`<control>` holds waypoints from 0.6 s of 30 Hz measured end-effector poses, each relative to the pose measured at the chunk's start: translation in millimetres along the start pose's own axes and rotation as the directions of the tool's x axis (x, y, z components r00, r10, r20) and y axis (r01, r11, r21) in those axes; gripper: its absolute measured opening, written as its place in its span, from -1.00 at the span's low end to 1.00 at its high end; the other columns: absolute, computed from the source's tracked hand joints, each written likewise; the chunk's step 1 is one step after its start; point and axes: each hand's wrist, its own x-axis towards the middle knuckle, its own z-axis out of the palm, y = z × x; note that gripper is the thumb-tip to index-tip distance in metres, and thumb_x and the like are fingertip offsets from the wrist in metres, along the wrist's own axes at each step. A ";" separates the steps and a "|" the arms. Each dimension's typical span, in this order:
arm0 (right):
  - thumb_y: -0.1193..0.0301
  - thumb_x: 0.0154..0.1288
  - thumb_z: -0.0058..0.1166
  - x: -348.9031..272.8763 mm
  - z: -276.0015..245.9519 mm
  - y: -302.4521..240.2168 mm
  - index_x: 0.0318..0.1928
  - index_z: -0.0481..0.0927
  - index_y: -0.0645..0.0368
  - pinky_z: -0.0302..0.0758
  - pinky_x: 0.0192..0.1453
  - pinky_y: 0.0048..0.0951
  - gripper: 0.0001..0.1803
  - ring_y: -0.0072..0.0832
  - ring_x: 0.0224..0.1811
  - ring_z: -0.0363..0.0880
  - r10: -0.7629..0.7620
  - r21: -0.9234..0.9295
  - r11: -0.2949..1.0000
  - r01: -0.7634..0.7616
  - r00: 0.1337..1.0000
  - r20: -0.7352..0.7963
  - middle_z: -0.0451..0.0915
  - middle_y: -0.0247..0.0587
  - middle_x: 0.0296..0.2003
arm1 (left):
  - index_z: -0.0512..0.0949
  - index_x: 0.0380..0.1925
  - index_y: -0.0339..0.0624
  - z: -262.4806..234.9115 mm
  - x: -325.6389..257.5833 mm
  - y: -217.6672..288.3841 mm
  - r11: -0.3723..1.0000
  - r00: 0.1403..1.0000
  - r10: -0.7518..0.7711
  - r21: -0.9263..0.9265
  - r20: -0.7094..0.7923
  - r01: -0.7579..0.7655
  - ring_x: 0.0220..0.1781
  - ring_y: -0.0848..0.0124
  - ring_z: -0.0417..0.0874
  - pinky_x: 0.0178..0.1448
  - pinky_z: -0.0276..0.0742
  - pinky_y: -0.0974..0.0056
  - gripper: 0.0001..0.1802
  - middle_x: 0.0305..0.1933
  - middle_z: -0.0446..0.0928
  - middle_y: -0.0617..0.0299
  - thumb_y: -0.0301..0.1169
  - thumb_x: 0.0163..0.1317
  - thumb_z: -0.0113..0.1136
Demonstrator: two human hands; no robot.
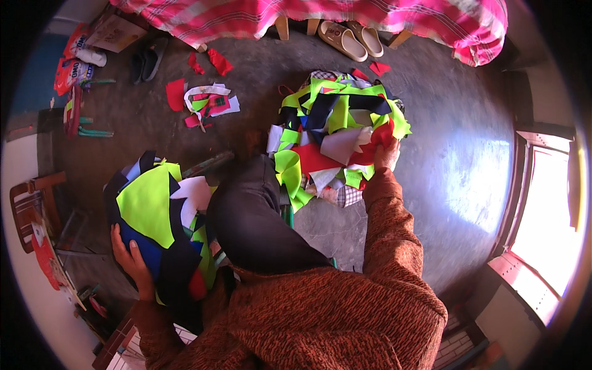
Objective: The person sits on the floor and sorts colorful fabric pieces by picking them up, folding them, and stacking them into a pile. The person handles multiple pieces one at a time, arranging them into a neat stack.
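My left hand (132,258) lies with its fingers stretched against the near left side of a heap of fabric scraps, beside my left leg. On that heap are a large neon yellow-green scrap (148,206), a white scrap (193,196) and dark navy pieces. My right hand (386,155) is at the right side of a second, wider heap, its fingers closed at a red fabric scrap (381,137); the fingertips are partly hidden by cloth. Next to it lie a pale grey scrap (340,145), neon strips (338,116) and navy strips. Checked cloth (348,196) shows under this heap.
Small red, white and neon scraps (209,102) lie on the dark floor farther off. Beige clogs (342,41) stand below a pink plaid cloth (394,15) at the far side. Dark slippers (150,60) sit far left. A bright window (542,209) is at the right.
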 end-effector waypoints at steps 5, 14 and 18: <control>0.32 -0.29 0.41 18.0 14.6 27.2 0.12 0.28 0.26 0.25 0.28 -0.15 -0.12 0.01 0.21 0.25 0.145 -0.092 0.986 -0.141 0.989 0.038 0.30 0.10 0.14 | 0.26 0.20 -0.33 -2.3 2.6 9.4 0.999 0.999 -0.047 0.004 0.012 0.047 0.33 0.01 0.23 0.37 0.03 0.10 -0.49 0.30 0.22 -0.13 -0.30 0.30 -0.17; 0.00 -0.25 0.32 -5.7 12.8 21.7 -0.04 0.53 0.07 0.51 -0.02 -0.22 -0.29 -0.16 -0.09 0.59 0.294 -0.263 0.944 -0.199 0.870 0.395 0.62 -0.05 -0.19 | 0.29 0.18 -0.33 -1.5 0.5 2.7 0.999 1.000 -0.019 0.034 0.005 0.019 0.30 -0.01 0.26 0.34 0.08 0.08 -0.51 0.28 0.25 -0.14 -0.29 0.31 -0.17; -0.01 0.00 0.15 -60.9 18.7 0.8 -0.10 0.59 0.05 0.46 -0.03 -0.11 -0.48 0.00 -0.07 0.55 0.254 -0.305 0.942 -0.140 0.891 0.376 0.59 0.08 -0.16 | 0.32 0.16 -0.31 1.7 -1.5 -1.8 0.999 0.999 0.025 0.030 -0.043 -0.024 0.26 -0.05 0.30 0.30 0.13 0.05 -0.53 0.24 0.29 -0.16 -0.28 0.31 -0.14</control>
